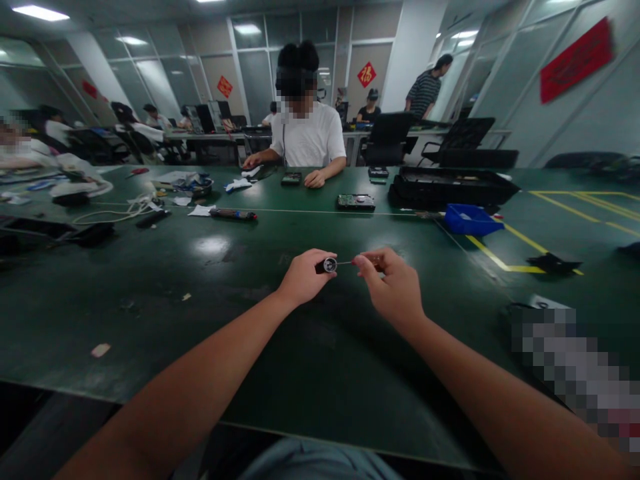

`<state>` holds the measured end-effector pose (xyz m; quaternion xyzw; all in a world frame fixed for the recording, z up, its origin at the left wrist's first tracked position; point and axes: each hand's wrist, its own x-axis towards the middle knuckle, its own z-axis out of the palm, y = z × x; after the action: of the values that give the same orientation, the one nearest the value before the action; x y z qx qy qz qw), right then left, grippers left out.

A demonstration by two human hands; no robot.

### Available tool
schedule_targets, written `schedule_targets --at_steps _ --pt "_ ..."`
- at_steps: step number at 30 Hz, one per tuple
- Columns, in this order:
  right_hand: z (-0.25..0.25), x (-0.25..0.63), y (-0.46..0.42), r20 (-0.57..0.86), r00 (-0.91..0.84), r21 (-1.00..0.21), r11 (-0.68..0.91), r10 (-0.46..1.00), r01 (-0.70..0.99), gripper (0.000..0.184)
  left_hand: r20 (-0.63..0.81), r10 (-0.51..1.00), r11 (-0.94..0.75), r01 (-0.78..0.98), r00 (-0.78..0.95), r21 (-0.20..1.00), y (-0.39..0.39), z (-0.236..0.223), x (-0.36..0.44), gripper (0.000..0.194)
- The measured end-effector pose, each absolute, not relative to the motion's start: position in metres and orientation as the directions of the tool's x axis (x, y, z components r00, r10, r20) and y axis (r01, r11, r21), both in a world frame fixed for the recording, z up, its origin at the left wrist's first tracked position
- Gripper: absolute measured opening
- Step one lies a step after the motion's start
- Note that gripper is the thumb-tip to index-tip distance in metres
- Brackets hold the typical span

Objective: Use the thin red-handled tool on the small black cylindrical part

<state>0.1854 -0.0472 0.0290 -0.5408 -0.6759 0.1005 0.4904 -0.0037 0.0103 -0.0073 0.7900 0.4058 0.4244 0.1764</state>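
Observation:
Above the green table (240, 320), my left hand (306, 277) is closed around a black cylinder (329, 265). Its round end faces me and shows a pale ring with dark and silvery parts inside; I cannot make out its kind. My right hand (397, 287) pinches a thin screwdriver (346, 263), whose reddish end shows at the fingertips. The rest of its handle is mostly covered by the fingers. The metal shaft points left, and its tip meets the rim of the cylinder or lies just beside it.
Across the table sits a person (313, 133) in a white shirt, hands on the tabletop. Opened hard drives (355, 201), a black tray (450, 187) and a blue bin (473, 220) stand ahead. Leftward lie a dark tool (233, 214) and a white cable (117, 212).

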Motion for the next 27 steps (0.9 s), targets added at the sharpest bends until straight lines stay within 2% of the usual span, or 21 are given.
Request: schedule_targets --at_steps 3,8,11,13,15,19,23,25,27 --pt "0.03 0.186 -0.048 0.563 0.033 -0.604 0.383 0.826 0.699 0.029 0.529 0.788 -0.612 0.49 0.316 0.62 0.01 -0.007 -0.004 0.038" --pt "0.029 0.185 -0.05 0.577 -0.07 -0.609 0.486 0.813 0.626 0.018 0.519 0.786 -0.616 0.505 0.336 0.605 0.009 -0.007 -0.004 0.037" --pt "0.029 0.185 -0.052 0.572 -0.119 -0.591 0.508 0.812 0.626 0.018 0.512 0.787 -0.615 0.513 0.345 0.599 0.009 -0.007 -0.004 0.038" --pt "0.028 0.184 -0.051 0.568 -0.088 -0.622 0.497 0.818 0.605 0.019 0.501 0.79 -0.612 0.515 0.354 0.601 0.01 -0.008 -0.004 0.038" --pt "0.025 0.184 -0.048 0.541 -0.004 -0.715 0.463 0.841 0.524 0.019 0.497 0.795 -0.604 0.521 0.347 0.603 0.01 -0.008 -0.004 0.039" --pt "0.015 0.184 -0.036 0.413 0.185 -0.899 0.367 0.892 0.239 0.026 0.523 0.784 -0.616 0.524 0.334 0.589 0.009 -0.005 -0.004 0.041" --pt "0.009 0.191 -0.02 0.204 0.243 -0.968 0.233 0.948 -0.095 0.026 0.556 0.757 -0.648 0.504 0.344 0.57 0.009 -0.002 -0.005 0.043" --pt "0.009 0.194 -0.016 0.184 0.286 -0.968 0.224 0.94 -0.112 0.026 0.539 0.773 -0.627 0.524 0.334 0.576 0.011 -0.003 -0.005 0.042" --pt "0.011 0.196 -0.017 0.241 0.317 -0.965 0.262 0.917 -0.024 0.026 0.512 0.789 -0.61 0.531 0.34 0.588 0.013 -0.005 -0.006 0.041"
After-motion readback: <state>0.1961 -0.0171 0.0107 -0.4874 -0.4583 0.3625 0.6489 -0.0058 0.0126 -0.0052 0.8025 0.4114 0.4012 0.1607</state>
